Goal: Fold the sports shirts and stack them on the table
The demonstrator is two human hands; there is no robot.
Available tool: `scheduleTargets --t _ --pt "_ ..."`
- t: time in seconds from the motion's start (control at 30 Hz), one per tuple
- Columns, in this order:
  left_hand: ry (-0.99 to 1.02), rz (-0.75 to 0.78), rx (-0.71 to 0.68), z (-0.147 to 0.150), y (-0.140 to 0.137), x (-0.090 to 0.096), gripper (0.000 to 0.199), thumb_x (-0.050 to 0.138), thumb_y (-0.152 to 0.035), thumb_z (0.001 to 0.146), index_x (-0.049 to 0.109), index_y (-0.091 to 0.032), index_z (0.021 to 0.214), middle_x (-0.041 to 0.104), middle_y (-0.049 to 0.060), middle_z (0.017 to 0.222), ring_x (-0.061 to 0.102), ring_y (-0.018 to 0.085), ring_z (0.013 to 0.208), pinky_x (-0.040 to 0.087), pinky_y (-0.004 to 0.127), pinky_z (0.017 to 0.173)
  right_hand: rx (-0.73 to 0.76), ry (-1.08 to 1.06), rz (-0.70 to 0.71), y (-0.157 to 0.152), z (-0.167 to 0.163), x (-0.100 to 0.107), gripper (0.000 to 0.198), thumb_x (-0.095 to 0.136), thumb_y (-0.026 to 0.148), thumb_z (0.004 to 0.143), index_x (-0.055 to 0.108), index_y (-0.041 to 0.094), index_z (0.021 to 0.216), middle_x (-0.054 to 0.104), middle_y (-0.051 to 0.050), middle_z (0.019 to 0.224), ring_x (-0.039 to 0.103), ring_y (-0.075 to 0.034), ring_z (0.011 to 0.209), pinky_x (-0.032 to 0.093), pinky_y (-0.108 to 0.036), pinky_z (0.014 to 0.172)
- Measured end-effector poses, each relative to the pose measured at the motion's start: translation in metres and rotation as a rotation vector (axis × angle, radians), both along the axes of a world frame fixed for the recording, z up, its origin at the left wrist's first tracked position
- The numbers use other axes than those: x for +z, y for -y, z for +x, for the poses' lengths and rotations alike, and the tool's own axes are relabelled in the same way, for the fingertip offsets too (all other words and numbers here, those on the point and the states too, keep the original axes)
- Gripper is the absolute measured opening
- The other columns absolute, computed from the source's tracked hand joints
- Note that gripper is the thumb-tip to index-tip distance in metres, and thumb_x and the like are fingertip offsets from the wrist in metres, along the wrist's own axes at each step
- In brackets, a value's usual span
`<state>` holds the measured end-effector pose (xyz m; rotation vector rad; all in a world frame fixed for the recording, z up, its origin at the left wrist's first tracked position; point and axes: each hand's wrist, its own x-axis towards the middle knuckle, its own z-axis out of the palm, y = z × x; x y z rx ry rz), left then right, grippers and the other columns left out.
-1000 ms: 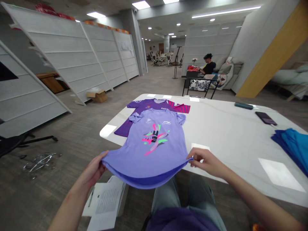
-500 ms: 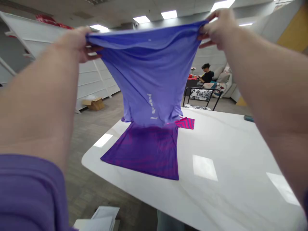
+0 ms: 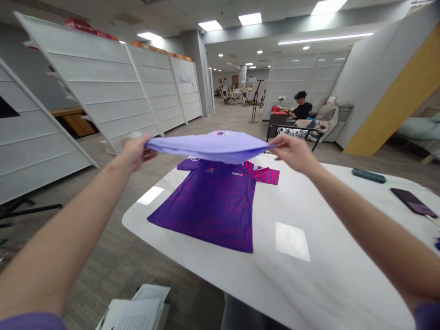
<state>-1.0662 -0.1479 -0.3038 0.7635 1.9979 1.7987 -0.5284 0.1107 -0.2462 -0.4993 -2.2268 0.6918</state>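
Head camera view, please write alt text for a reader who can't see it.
A person's left hand and right hand hold a lavender shirt by its edge, partly hiding a purple shirt spread on a white table. A phone lies at right.

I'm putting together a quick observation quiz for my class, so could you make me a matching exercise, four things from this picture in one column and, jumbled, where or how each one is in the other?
Things:
1. lavender shirt
2. dark purple shirt
3. phone
4. papers

Places and states:
A. spread out flat on the white table
B. off the table, at the bottom left of the picture
C. held up between the left hand and the right hand
D. on the table at the far right, beside a cable

Pairs: 1-C, 2-A, 3-D, 4-B
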Motion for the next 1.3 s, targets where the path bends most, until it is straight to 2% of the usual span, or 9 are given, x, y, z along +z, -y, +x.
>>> scheduleTargets --t 0.2,0.3,0.4,0.53,0.6,0.7,0.9,1.1,1.3 --pt "0.283 -0.291 0.068 0.075 0.075 -0.159 0.042 0.085 -0.047 0.087 0.073 -0.013 0.109 0.08 0.012 0.104 0.073 0.019 0.08 0.061 0.032 0.074 -0.008 0.256 0.016 0.085 0.036 -0.174 0.017 0.066 0.034 0.107 0.081 0.029 0.114 0.08 -0.005 0.11 0.076 -0.022 0.096 0.063 -0.033 0.076" --pt "0.158 -0.571 0.028 0.086 0.116 -0.215 0.049 0.081 -0.062 0.083 0.076 -0.016 0.098 0.078 0.009 0.087 0.074 0.026 0.078 0.053 0.031 0.065 0.003 0.408 0.022 0.119 0.052 -0.224 0.016 0.066 0.029 0.108 0.08 0.032 0.116 0.079 -0.003 0.115 0.076 -0.02 0.1 0.06 -0.03 0.084" --pt "-0.084 -0.766 -0.017 0.08 0.148 -0.244 0.056 0.068 -0.074 0.087 0.077 -0.019 0.092 0.075 0.011 0.077 0.075 0.035 0.084 0.052 0.036 0.067 0.036 0.499 0.051 0.145 0.06 -0.248 0.015 0.066 0.029 0.109 0.078 0.032 0.117 0.08 -0.002 0.115 0.076 -0.02 0.104 0.058 -0.03 0.088" --pt "-0.354 -0.893 -0.042 0.086 0.176 -0.247 0.059 0.058 -0.075 0.093 0.078 -0.021 0.103 0.08 0.016 0.103 0.075 0.043 0.112 0.056 0.043 0.092 0.106 0.536 0.086 0.166 0.064 -0.259 0.015 0.067 0.028 0.108 0.079 0.032 0.116 0.08 -0.003 0.113 0.076 -0.022 0.106 0.057 -0.033 0.089" --pt "-0.517 -0.969 0.071 0.11 0.182 -0.241 0.07 0.056 -0.076 0.095 0.077 -0.015 0.122 0.077 0.024 0.12 0.07 0.049 0.121 0.054 0.052 0.099 0.138 0.544 0.095 0.175 0.068 -0.259 0.017 0.069 0.026 0.105 0.08 0.034 0.116 0.08 -0.003 0.113 0.076 -0.024 0.106 0.058 -0.034 0.089" --pt "-0.774 -0.847 0.227 0.18 0.175 -0.233 0.079 0.055 -0.067 0.101 0.061 -0.01 0.154 0.063 0.03 0.148 0.058 0.051 0.139 0.047 0.062 0.112 0.162 0.52 0.086 0.19 0.082 -0.251 0.032 0.069 0.022 0.102 0.077 0.036 0.129 0.078 -0.004 0.127 0.076 -0.026 0.112 0.061 -0.038 0.093" --pt "-0.808 -0.369 -0.25 0.365 0.095 -0.225 0.047 0.059 -0.046 0.109 0.069 -0.035 0.153 0.064 0.018 0.156 0.057 0.039 0.147 0.044 0.059 0.121 0.11 0.471 0.017 0.22 0.16 -0.221 0.035 0.069 0.031 0.103 0.074 0.037 0.137 0.075 -0.008 0.131 0.076 -0.028 0.113 0.062 -0.044 0.098" --pt "-0.807 -0.422 -0.434 0.498 0.032 -0.238 0.064 0.06 -0.054 0.105 0.064 -0.024 0.162 0.051 0.024 0.172 0.039 0.046 0.165 0.029 0.068 0.132 -0.243 0.564 0.049 0.21 0.352 -0.208 0.026 0.066 0.035 0.106 0.075 0.032 0.13 0.075 -0.009 0.125 0.075 -0.028 0.109 0.057 -0.045 0.097" --pt "-0.962 -0.578 -0.42 0.559 0.019 -0.29 0.086 0.043 -0.077 0.099 0.041 -0.036 0.175 0.038 0.015 0.183 0.028 0.038 0.173 0.019 0.066 0.136 -0.787 0.684 0.01 0.195 0.611 -0.184 0.03 0.067 0.036 0.105 0.073 0.025 0.133 0.075 -0.01 0.129 0.072 -0.026 0.11 0.051 -0.044 0.106"
